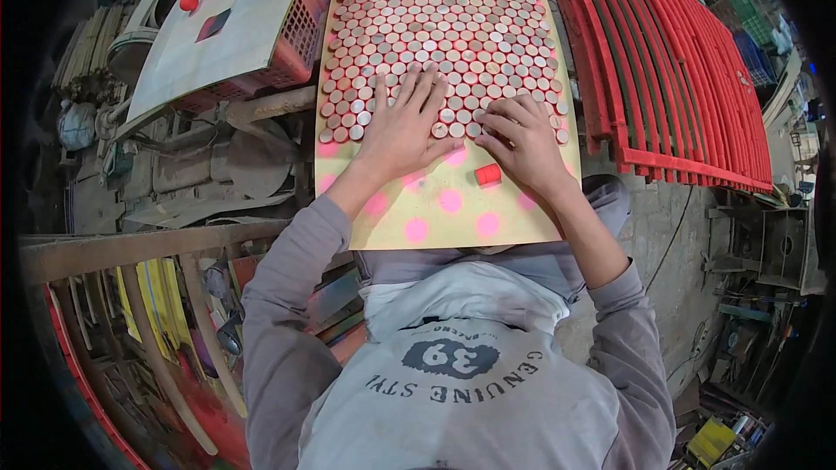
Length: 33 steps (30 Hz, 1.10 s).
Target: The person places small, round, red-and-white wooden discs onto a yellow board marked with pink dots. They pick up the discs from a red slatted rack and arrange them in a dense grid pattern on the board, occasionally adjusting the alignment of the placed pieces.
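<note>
Hands at the front rows of red-sided discs, one red cylinder loose on the board.

Left hand lay open, palm down, fingers spread over the discs; right hand was bent at the front row, and whether it pinched a disc could not be told. Cylinder lay on its side between the hands, just below the right fingers, apart from the packed rows. Bare yellow strip with pink spots ran from the front row to the near edge, above the lap, leaving open room there. Forearms crossed both side edges. White panel stood near on the left; red slatted rack flanked the right, past a narrow gap.
</note>
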{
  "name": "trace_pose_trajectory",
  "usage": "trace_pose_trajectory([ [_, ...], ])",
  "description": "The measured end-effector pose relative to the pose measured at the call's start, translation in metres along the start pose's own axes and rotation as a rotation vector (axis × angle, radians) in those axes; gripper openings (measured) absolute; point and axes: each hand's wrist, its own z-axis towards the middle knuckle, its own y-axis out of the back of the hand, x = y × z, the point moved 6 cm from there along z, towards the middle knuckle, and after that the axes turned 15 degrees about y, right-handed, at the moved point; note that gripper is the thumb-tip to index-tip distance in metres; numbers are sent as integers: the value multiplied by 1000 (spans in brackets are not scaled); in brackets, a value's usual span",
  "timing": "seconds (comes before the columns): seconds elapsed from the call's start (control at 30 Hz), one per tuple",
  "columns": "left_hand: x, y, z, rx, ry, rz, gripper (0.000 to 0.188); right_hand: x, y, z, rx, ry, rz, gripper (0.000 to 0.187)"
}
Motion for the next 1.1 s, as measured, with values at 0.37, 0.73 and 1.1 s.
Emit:
trace_pose_trajectory([
  [0.37,34,12,-5,-18,-9,15,114,-13,48,-35,-113,-326,0,70],
  [0.73,34,4,-2,58,15,2,109,-29,34,-47,40,-325,-66,95],
  [1.1,31,7,-2,30,46,32,111,-28,22,-43,117,-279,-146,89],
])
